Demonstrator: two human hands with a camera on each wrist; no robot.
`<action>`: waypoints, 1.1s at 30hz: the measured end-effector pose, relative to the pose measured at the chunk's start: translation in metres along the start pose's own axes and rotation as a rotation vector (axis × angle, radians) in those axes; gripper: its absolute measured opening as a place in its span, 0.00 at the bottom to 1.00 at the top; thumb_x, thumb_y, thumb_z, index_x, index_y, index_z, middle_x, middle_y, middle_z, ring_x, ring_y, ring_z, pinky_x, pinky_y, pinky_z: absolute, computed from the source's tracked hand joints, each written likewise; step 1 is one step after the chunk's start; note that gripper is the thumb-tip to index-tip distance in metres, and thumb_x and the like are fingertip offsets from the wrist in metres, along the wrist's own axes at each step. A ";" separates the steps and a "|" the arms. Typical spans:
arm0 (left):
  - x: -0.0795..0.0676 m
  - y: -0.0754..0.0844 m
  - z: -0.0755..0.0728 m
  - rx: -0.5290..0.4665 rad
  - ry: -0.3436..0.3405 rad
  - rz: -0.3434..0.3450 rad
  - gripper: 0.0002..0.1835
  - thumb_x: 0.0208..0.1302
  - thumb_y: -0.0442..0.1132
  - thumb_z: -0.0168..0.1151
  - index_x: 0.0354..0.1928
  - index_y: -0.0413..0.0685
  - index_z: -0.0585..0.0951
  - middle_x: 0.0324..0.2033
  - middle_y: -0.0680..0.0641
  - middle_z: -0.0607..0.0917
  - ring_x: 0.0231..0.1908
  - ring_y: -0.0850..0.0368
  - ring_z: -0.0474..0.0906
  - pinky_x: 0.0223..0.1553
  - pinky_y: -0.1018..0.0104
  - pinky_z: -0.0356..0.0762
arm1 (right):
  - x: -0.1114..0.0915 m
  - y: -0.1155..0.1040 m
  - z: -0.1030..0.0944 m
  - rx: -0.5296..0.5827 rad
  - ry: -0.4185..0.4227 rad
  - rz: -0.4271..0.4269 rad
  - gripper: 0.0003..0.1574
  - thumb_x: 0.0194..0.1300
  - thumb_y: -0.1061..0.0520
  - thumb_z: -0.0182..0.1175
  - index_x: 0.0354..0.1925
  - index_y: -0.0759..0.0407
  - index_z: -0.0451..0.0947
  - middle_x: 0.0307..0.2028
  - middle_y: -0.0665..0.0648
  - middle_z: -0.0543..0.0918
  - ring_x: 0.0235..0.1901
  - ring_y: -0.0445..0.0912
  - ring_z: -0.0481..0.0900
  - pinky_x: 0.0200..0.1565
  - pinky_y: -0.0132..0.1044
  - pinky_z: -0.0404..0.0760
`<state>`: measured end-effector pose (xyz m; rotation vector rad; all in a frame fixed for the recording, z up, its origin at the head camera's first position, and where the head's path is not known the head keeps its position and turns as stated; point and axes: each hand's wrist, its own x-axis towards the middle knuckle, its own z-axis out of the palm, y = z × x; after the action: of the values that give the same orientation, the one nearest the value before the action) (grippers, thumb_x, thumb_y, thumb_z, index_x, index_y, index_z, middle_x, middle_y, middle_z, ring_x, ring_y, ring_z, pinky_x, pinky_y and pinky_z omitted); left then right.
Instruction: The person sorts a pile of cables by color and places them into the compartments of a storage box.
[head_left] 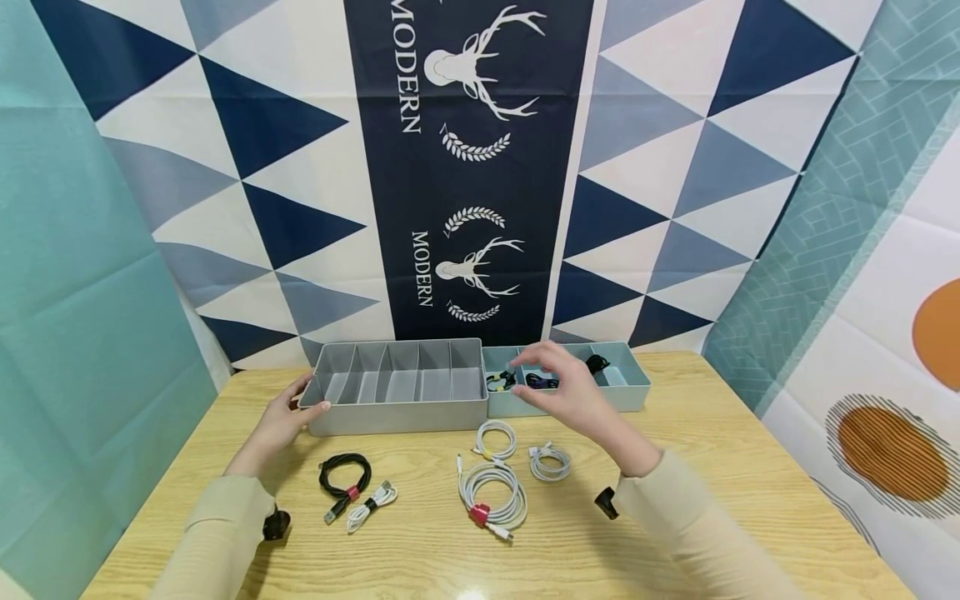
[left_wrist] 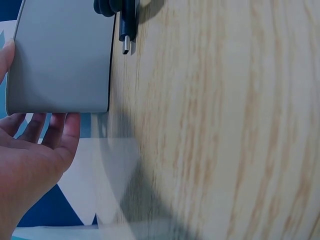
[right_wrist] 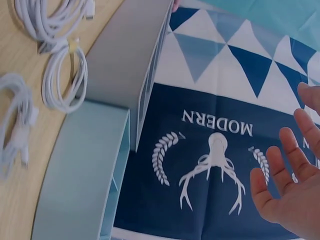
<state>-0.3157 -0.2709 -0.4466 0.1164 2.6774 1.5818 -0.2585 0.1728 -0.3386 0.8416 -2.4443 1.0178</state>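
Note:
At the left end of a grey divided organizer box (head_left: 405,418), my left hand (head_left: 279,421) grips the corner, thumb on the front and fingers round the end wall. In the left wrist view those fingers (left_wrist: 73,131) lie along the box's end. My right hand (head_left: 572,395) is raised over a light blue organizer box (head_left: 624,400), fingers spread in a loose curve with nothing between them. Inside the blue box, dark cables (head_left: 542,381) and a black bundle (head_left: 597,363) show in its compartments, partly hidden by this hand. The grey box's compartments look bare.
In front of the boxes lie a black cable (head_left: 366,475) with a red tie, a short white cable (head_left: 372,506), a large white coil (head_left: 517,507) with a red tie, and smaller white coils (head_left: 496,423) (head_left: 551,475). Patterned cloth (head_left: 465,208) hangs behind the wooden table (head_left: 420,567).

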 end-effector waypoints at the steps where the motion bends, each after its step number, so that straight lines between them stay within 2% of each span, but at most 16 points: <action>1: 0.000 0.000 0.000 0.001 0.000 -0.001 0.44 0.58 0.52 0.57 0.69 0.50 0.44 0.67 0.39 0.49 0.62 0.36 0.54 0.53 0.45 0.64 | 0.000 -0.001 0.003 0.009 -0.003 -0.004 0.18 0.53 0.45 0.62 0.45 0.40 0.75 0.49 0.46 0.73 0.51 0.41 0.70 0.48 0.45 0.73; 8: -0.002 0.002 0.000 0.009 0.003 -0.007 0.44 0.58 0.52 0.57 0.69 0.49 0.45 0.67 0.38 0.49 0.62 0.35 0.53 0.55 0.44 0.61 | 0.001 -0.007 0.019 0.053 -0.022 -0.022 0.19 0.53 0.48 0.63 0.45 0.45 0.76 0.49 0.46 0.72 0.50 0.42 0.69 0.49 0.47 0.72; 12: -0.001 0.001 0.000 0.011 0.005 -0.003 0.44 0.58 0.52 0.57 0.69 0.49 0.45 0.67 0.38 0.49 0.62 0.35 0.53 0.55 0.44 0.61 | 0.001 -0.008 0.029 0.051 -0.027 -0.035 0.19 0.52 0.48 0.64 0.45 0.41 0.75 0.48 0.46 0.73 0.49 0.40 0.69 0.48 0.43 0.72; 18: 0.000 0.000 0.000 0.023 0.008 0.004 0.44 0.58 0.52 0.57 0.69 0.49 0.45 0.67 0.37 0.50 0.61 0.35 0.53 0.54 0.44 0.62 | 0.003 -0.010 0.043 0.052 -0.036 -0.060 0.20 0.51 0.49 0.65 0.45 0.42 0.75 0.47 0.46 0.74 0.47 0.45 0.71 0.46 0.44 0.73; 22: 0.000 0.000 0.000 0.015 0.003 0.001 0.44 0.58 0.52 0.57 0.69 0.49 0.45 0.67 0.38 0.49 0.62 0.35 0.53 0.54 0.44 0.63 | 0.002 -0.011 0.053 0.054 -0.051 -0.056 0.21 0.51 0.47 0.65 0.45 0.45 0.75 0.47 0.44 0.74 0.45 0.45 0.72 0.46 0.42 0.73; 27: -0.001 0.000 0.000 0.017 0.002 0.001 0.48 0.55 0.58 0.57 0.69 0.49 0.44 0.67 0.38 0.49 0.62 0.35 0.53 0.55 0.44 0.62 | 0.001 -0.013 0.066 0.044 -0.053 -0.082 0.21 0.50 0.50 0.66 0.45 0.47 0.75 0.46 0.42 0.74 0.42 0.40 0.71 0.43 0.40 0.75; 33: -0.001 -0.001 0.000 0.018 0.003 -0.002 0.51 0.51 0.62 0.57 0.69 0.49 0.44 0.67 0.38 0.49 0.62 0.35 0.53 0.55 0.44 0.62 | 0.002 -0.019 0.079 0.077 -0.062 -0.095 0.21 0.50 0.50 0.67 0.44 0.47 0.76 0.46 0.45 0.74 0.42 0.42 0.71 0.41 0.37 0.74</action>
<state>-0.3152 -0.2714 -0.4476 0.1117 2.6937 1.5592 -0.2554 0.1035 -0.3814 1.0194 -2.4036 1.0711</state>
